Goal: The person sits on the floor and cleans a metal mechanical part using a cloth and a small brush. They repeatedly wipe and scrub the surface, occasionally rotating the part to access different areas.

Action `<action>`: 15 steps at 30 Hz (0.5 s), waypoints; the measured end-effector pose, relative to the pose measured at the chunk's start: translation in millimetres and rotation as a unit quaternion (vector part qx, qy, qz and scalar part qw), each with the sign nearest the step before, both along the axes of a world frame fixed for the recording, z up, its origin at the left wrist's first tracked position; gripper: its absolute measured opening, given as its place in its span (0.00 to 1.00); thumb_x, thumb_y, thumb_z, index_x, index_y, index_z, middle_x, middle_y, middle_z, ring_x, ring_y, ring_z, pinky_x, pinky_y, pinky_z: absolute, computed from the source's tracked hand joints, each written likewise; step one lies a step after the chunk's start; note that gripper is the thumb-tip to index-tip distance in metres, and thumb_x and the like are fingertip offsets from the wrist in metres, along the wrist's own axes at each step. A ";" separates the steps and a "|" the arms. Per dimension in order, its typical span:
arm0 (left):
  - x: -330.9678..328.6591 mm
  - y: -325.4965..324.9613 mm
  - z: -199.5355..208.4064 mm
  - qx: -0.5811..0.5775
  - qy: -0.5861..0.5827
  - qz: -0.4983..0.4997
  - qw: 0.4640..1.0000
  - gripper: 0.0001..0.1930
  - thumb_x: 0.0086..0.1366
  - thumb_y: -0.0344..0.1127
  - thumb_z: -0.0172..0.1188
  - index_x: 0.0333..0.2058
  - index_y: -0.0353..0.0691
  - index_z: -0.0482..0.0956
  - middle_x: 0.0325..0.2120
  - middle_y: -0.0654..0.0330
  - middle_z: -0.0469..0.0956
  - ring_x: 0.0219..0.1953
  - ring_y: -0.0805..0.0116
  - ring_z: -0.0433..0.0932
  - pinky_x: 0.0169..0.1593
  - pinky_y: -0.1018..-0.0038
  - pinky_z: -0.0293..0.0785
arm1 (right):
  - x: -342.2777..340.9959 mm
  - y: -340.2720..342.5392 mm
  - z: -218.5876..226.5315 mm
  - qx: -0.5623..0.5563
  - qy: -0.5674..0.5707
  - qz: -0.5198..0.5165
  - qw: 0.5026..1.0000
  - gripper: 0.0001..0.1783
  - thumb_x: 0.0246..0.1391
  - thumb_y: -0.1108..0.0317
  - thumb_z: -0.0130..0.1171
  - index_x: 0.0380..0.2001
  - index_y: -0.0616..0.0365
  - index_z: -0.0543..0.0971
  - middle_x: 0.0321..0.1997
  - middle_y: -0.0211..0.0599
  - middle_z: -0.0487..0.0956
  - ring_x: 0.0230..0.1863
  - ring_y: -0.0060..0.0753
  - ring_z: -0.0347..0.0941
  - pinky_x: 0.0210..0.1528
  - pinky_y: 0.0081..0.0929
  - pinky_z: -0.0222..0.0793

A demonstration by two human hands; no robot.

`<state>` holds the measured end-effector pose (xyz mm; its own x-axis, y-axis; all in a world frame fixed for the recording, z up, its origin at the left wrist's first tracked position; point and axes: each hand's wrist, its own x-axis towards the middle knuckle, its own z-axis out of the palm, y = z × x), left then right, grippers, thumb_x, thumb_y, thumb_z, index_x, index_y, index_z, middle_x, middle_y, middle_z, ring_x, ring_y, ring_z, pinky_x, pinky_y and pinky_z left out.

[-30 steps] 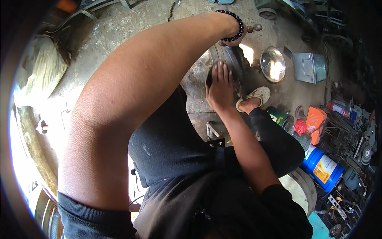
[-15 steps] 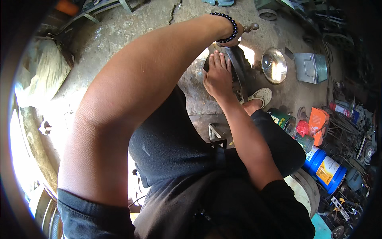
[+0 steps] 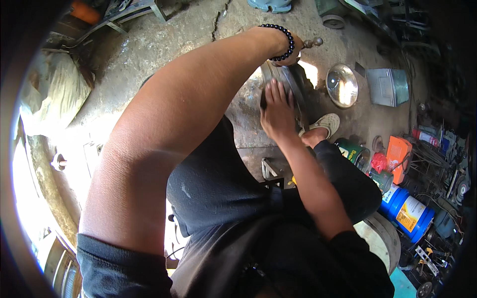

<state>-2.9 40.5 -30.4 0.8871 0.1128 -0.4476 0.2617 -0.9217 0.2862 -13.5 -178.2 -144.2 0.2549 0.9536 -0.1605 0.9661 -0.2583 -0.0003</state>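
My left hand (image 3: 293, 53), below a black bead bracelet, is at the top middle, closed around a brown metal handle. The handle's knobbed end (image 3: 313, 42) sticks out to the right; most of the fingers are hidden behind the wrist. Just nearer to me, my right hand (image 3: 278, 114) lies with fingers stretched out on a dark, curved metal piece (image 3: 283, 74) with a shiny top face. Its thumb side is partly hidden. The lower part of that piece is covered by my hand, so I cannot tell its kind.
My shoe (image 3: 325, 124) is close right of the metal piece. Beyond it stand a round shiny metal bowl (image 3: 342, 85) and a clear plastic box (image 3: 387, 87). Along the right lie an orange case (image 3: 399, 159), a blue bucket (image 3: 410, 213) and loose metal parts. A pale sack (image 3: 57, 94) is at left.
My right hand is slightly lower in the picture on the metal piece, showing more of its top face. The whole view has shifted a little; my left hand keeps its place at the handle.
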 end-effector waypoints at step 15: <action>10.5 -3.3 -1.5 0.016 0.040 -0.032 0.999 0.37 0.41 0.18 0.59 0.56 0.35 0.68 0.35 0.41 0.81 0.40 0.50 0.83 0.36 0.62 0.82 | -6.3 -17.9 -3.7 -0.027 -0.013 -0.017 0.999 0.35 0.62 0.56 0.47 0.67 0.65 0.57 0.73 0.52 0.52 0.75 0.47 0.45 0.74 0.49 0.37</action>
